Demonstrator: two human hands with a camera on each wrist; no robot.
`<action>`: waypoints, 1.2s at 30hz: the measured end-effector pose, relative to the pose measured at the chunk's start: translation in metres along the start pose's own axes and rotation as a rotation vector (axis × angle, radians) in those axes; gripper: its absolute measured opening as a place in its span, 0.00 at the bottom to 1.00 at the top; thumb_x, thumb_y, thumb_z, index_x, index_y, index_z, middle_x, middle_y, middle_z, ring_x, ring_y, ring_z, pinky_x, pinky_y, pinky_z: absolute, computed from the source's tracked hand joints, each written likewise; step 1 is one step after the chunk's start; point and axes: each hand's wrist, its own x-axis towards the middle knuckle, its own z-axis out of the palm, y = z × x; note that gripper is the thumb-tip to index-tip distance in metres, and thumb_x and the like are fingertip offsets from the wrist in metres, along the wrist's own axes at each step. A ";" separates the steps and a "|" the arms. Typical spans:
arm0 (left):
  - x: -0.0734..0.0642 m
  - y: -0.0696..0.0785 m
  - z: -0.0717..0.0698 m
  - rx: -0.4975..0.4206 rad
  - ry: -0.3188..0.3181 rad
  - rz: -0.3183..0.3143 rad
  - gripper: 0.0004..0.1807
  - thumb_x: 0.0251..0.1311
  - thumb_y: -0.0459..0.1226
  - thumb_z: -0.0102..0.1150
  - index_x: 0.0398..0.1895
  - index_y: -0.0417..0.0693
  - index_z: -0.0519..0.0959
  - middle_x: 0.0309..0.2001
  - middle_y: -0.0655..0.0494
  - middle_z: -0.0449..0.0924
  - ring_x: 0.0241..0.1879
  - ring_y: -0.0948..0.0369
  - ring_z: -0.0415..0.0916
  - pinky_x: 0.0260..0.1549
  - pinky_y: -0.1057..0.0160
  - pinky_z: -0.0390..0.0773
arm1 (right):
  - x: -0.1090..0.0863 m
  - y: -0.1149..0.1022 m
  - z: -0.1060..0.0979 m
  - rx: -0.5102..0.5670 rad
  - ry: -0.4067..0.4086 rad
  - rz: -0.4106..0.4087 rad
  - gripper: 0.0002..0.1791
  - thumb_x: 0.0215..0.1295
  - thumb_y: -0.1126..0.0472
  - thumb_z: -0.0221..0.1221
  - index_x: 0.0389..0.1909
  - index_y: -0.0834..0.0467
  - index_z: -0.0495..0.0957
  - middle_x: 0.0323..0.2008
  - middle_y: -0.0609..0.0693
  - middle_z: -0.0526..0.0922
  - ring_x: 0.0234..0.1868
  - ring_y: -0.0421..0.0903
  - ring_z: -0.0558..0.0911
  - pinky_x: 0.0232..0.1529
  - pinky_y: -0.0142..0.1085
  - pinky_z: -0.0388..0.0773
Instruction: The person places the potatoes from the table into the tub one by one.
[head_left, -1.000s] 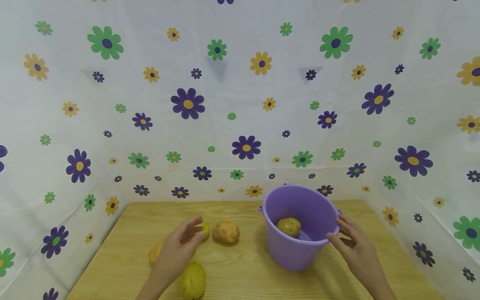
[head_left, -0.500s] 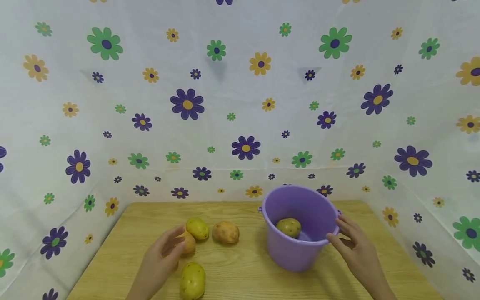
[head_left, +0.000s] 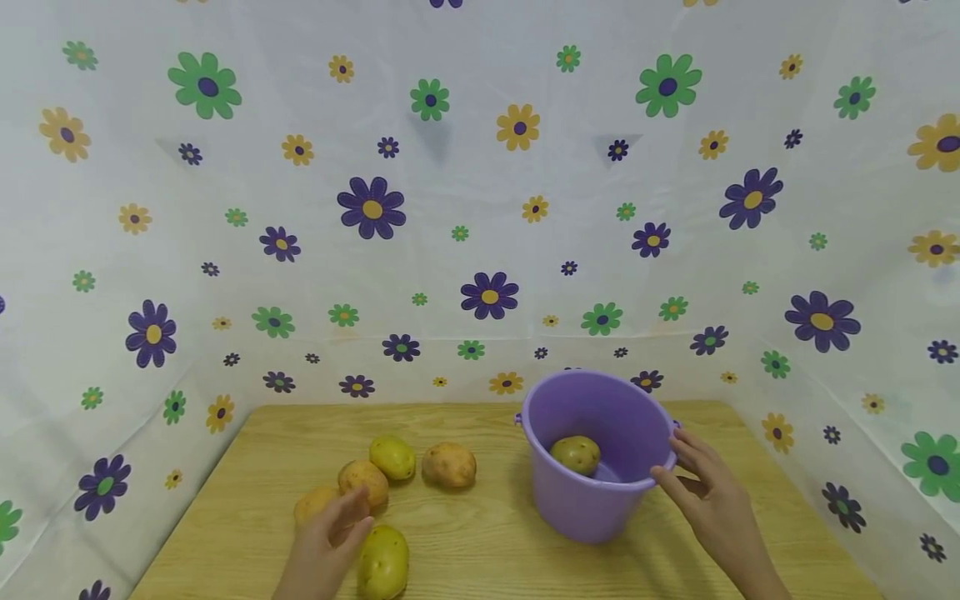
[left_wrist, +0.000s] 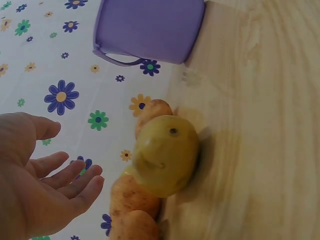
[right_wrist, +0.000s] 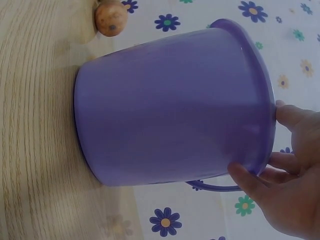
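My left hand [head_left: 324, 546], its fingers loosely bent and holding nothing, hovers just left of a yellow-green potato [head_left: 384, 562] near the front. In the left wrist view, a gap separates that hand from the same yellow-green potato [left_wrist: 167, 155]. My right hand [head_left: 712, 504] grips the right rim of a purple bucket [head_left: 588, 508] with thumb and fingers. The right wrist view shows these fingers [right_wrist: 250, 185] at the bucket's rim. Inside the bucket lies one greenish potato [head_left: 575, 455].
Beyond my left hand lie a brown potato [head_left: 363, 485], another partly hidden one [head_left: 315, 504], a yellow-green one [head_left: 392, 457] and a brown one [head_left: 449, 465]. Flowered white sheeting [head_left: 420, 275] rises behind and beside the wooden table [head_left: 495, 550].
My left hand has drawn back from over the far potatoes, first leftward, then nearer to me, uncovering them. My right hand and the bucket have stayed in place.
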 end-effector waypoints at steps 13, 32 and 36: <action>-0.008 -0.037 0.010 0.073 0.009 -0.130 0.28 0.69 0.40 0.66 0.67 0.35 0.74 0.58 0.38 0.81 0.54 0.46 0.81 0.51 0.48 0.83 | -0.002 0.000 0.000 0.003 0.005 -0.009 0.28 0.70 0.65 0.66 0.65 0.75 0.72 0.70 0.67 0.69 0.56 0.20 0.73 0.46 0.21 0.80; -0.010 -0.077 0.022 0.074 -0.044 -0.199 0.43 0.61 0.53 0.72 0.69 0.31 0.71 0.60 0.32 0.76 0.56 0.39 0.79 0.50 0.45 0.83 | -0.003 0.000 0.000 0.011 0.018 -0.036 0.27 0.69 0.67 0.66 0.65 0.75 0.72 0.69 0.67 0.70 0.56 0.21 0.74 0.46 0.21 0.80; -0.011 -0.079 0.022 0.062 -0.057 -0.216 0.49 0.59 0.59 0.71 0.71 0.32 0.69 0.60 0.34 0.76 0.56 0.41 0.79 0.50 0.44 0.83 | -0.002 0.000 0.000 0.012 0.022 -0.033 0.28 0.68 0.68 0.67 0.65 0.74 0.72 0.69 0.68 0.70 0.56 0.20 0.74 0.46 0.20 0.80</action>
